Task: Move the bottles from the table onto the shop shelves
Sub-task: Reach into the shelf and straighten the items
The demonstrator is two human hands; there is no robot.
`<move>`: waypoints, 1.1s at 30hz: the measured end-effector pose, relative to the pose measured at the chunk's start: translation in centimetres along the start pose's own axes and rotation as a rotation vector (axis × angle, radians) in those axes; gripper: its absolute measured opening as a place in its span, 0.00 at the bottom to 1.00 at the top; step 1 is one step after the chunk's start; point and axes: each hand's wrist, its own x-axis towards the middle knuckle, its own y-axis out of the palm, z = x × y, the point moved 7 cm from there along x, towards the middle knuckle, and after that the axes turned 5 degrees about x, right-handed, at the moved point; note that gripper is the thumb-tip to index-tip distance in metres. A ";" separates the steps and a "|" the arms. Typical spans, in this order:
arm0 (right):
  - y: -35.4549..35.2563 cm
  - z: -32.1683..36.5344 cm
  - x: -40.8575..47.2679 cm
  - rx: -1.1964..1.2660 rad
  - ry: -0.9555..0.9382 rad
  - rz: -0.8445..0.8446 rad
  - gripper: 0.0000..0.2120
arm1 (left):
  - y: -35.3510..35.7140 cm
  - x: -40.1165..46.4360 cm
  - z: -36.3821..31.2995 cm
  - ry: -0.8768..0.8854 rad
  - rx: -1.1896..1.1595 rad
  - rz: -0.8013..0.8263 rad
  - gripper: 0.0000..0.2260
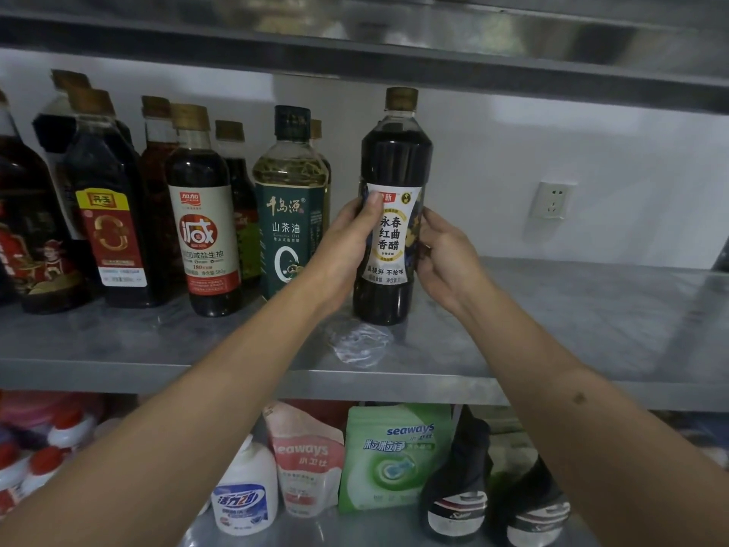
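Note:
A tall dark vinegar bottle (pixel 394 159) with a brown cap and a white label stands upright on the steel middle shelf (pixel 572 309). My left hand (pixel 347 246) grips its left side, thumb across the label. On the bottle's right side my right hand (pixel 445 258) curls around it. To its left stands a row of bottles: a green camellia oil bottle (pixel 292 203), a soy sauce bottle with a red-and-white label (pixel 205 215), and several dark bottles (pixel 106 199) further left.
The shelf to the right of the held bottle is bare steel, with a wall socket (pixel 552 201) behind. Another shelf (pixel 394 45) hangs close above the caps. The lower shelf holds detergent pouches (pixel 394 456), a white bottle (pixel 244 491) and dark bottles (pixel 457 491).

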 end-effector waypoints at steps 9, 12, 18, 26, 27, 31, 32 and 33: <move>-0.4 1.4 -3.2 -0.192 -0.075 -0.239 0.13 | -0.4 -1.0 0.1 -0.030 0.065 0.039 0.14; -0.6 1.8 -5.0 -0.266 -0.097 -0.304 0.12 | -0.5 -1.8 0.7 -0.039 0.058 0.066 0.15; -0.5 3.6 -10.3 -0.660 -0.192 -0.342 0.13 | -0.9 -4.3 1.2 0.024 0.174 0.132 0.18; -0.9 5.2 -18.0 -1.375 -0.241 -0.369 0.24 | -1.6 -9.7 -0.3 0.285 0.729 0.033 0.25; -0.9 5.4 -18.9 -1.459 -0.237 -0.364 0.25 | -1.6 -10.5 -0.4 0.305 0.849 0.014 0.26; -1.7 5.3 -24.2 -1.712 -0.201 -0.351 0.32 | 0.0 -15.5 -1.0 0.405 1.137 -0.010 0.28; -1.7 5.2 -25.3 -1.749 -0.207 -0.361 0.33 | 0.3 -16.5 -1.0 0.417 1.153 0.003 0.30; -2.1 5.2 -27.0 -1.788 -0.202 -0.377 0.35 | 1.0 -17.9 -0.7 0.422 1.166 0.032 0.30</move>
